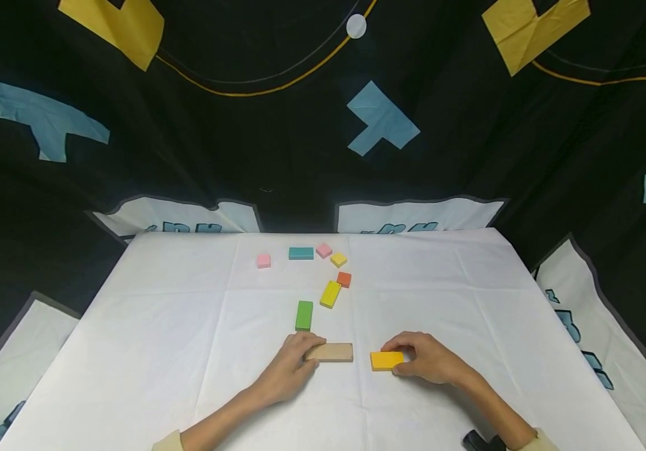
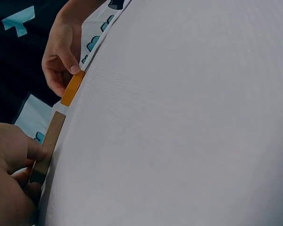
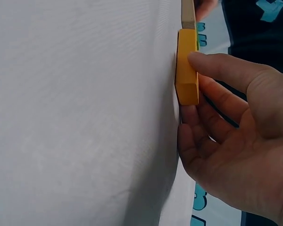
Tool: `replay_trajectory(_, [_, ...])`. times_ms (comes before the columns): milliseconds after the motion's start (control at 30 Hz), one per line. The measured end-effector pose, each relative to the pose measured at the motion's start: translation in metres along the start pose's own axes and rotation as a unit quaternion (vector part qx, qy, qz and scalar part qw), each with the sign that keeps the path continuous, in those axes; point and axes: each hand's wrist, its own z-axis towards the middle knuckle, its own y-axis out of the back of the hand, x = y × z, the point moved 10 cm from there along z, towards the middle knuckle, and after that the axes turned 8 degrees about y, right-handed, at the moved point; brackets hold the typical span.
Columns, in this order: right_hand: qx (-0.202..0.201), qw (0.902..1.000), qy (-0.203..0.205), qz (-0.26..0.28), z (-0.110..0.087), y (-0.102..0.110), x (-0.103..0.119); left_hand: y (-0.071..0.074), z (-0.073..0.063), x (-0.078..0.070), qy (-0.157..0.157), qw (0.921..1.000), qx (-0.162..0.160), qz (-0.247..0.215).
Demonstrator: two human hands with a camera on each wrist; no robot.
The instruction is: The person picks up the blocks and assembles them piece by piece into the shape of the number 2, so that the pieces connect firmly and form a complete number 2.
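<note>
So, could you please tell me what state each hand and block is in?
Left hand: grips the wooden block
Right hand: pinches the amber block
Wooden block: held, apart from the amber block
Amber block: held
Green block: unheld
Long yellow block: unheld, angled
Red-orange block: unheld
Small yellow block: unheld
Right pink block: unheld
Teal block: unheld
Left pink block: unheld

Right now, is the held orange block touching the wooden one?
No, white cloth shows between the orange block and the wooden block.
</note>
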Motion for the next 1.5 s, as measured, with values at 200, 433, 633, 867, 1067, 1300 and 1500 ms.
replay_trajectory(200, [-0.008,0.9998,-0.005,-0.018,0.006,0.000,0.000,-0.001,-0.001,0.000,0.002,1.0000,0.002,-0.001])
replay_trajectory(433, [-0.024,0.9989,-0.028,-0.030,0.016,-0.001,-0.006,-0.001,-0.001,0.000,-0.001,1.0000,-0.002,-0.004])
replay_trajectory(633, [-0.029,0.9985,-0.030,-0.034,0.023,-0.002,-0.008,0.000,-0.002,0.000,0.002,1.0000,-0.001,-0.006])
replay_trajectory(867, [-0.023,0.9987,-0.021,-0.039,0.028,-0.003,-0.004,0.001,-0.001,-0.001,0.001,1.0000,-0.004,-0.001])
replay_trajectory(1067, [-0.021,0.9992,-0.013,-0.031,0.031,-0.003,0.002,0.001,-0.001,-0.001,-0.001,1.0000,-0.007,0.004])
replay_trajectory(1300, [-0.013,0.9992,0.006,-0.036,0.035,-0.007,0.007,0.002,0.000,-0.002,-0.001,1.0000,-0.005,0.000])
replay_trajectory(1500, [-0.011,0.9995,-0.002,-0.030,0.037,-0.010,0.009,0.001,-0.001,-0.001,-0.005,1.0000,-0.008,0.001])
